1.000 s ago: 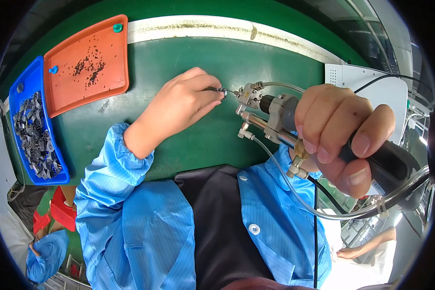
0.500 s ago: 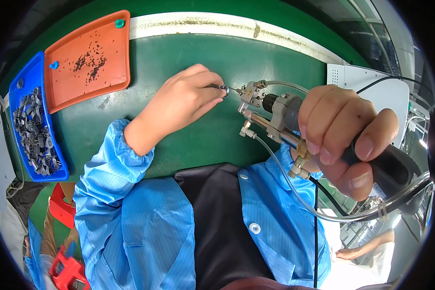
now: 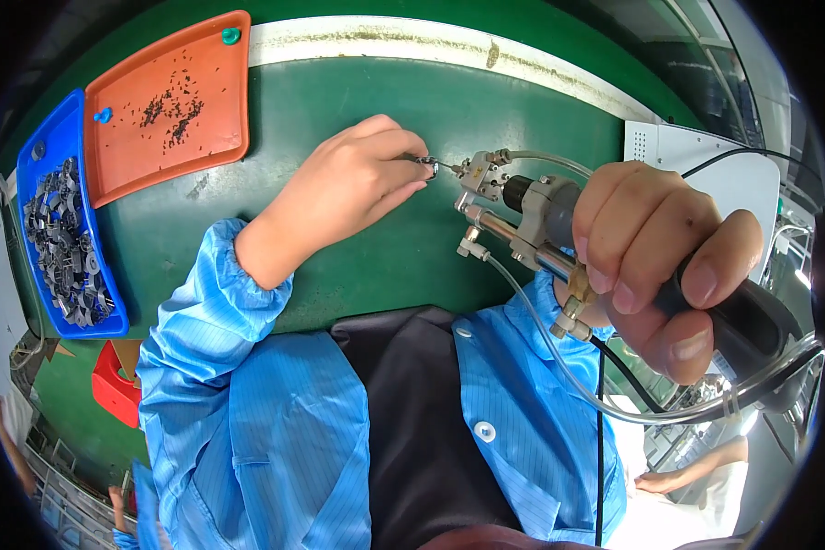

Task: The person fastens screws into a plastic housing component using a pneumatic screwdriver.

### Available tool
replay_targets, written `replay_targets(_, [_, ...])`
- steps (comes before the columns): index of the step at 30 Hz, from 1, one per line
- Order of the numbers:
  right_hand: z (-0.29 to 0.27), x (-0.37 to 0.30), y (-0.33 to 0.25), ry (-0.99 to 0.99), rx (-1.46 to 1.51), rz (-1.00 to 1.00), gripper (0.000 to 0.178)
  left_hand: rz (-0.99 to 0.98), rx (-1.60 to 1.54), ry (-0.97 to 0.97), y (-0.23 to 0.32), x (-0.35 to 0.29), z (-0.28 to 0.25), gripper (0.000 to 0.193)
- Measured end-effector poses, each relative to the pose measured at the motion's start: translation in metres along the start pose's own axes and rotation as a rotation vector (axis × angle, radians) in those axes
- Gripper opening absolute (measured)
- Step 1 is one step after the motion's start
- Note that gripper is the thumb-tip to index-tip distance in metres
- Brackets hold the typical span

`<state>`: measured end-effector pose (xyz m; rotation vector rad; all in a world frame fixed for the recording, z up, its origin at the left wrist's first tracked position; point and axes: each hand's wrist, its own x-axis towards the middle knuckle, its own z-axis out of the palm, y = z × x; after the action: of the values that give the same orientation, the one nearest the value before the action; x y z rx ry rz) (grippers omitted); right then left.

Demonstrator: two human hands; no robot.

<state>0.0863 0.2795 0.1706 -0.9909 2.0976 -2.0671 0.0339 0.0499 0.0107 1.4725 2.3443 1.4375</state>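
My left hand (image 3: 344, 183) is closed in a pinch on a small dark part with a shiny metal end (image 3: 430, 167), over the green bench. Most of that part is hidden by my fingers. My right hand (image 3: 665, 247) wraps round the black handle of a powered screwdriver (image 3: 533, 203), which lies sideways with its metal head and clear air hoses pointing left. Its thin tip reaches the metal end of the part; whether the two touch is too small to tell.
An orange tray (image 3: 225, 101) at far left holds many tiny black screws (image 3: 185, 121). Beside it, a blue tray (image 3: 117, 323) is heaped with grey and black parts (image 3: 64, 238). A light grey box (image 3: 724, 170) stands at the right with a black cable. A white strip (image 3: 376, 37) edges the bench's far side.
Both hands keep nearly the same pose, with the screwdriver tip still at the part. The view has shifted slightly. At lower left, a person and a red stool look different in the background.
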Motion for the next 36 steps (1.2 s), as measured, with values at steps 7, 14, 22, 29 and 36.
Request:
replay_targets(7, [0.002, 0.002, 0.006, -0.003, 0.031, -0.018, 0.026, -0.003, 0.005, 0.002, 0.000, 0.000, 0.001, 0.011])
replay_targets(14, [0.014, 0.029, 0.005, 0.085, 0.006, 0.161, 0.025, 0.003, 0.012, 0.022, -0.003, -0.004, -0.001, 0.011])
replay_targets(22, [0.005, 0.015, 0.016, 0.065, 0.052, -0.109, 0.037, 0.028, 0.004, 0.018, -0.004, -0.003, 0.001, 0.013])
replay_targets(29, [-0.002, 0.006, -0.028, 0.024, -0.011, -0.196, 0.043, 0.042, 0.012, 0.003, -0.007, -0.004, 0.001, 0.014])
replay_targets(36, [0.004, 0.005, -0.007, 0.047, 0.050, -0.188, 0.034, 0.009, -0.066, -0.004, -0.005, -0.002, -0.002, 0.016])
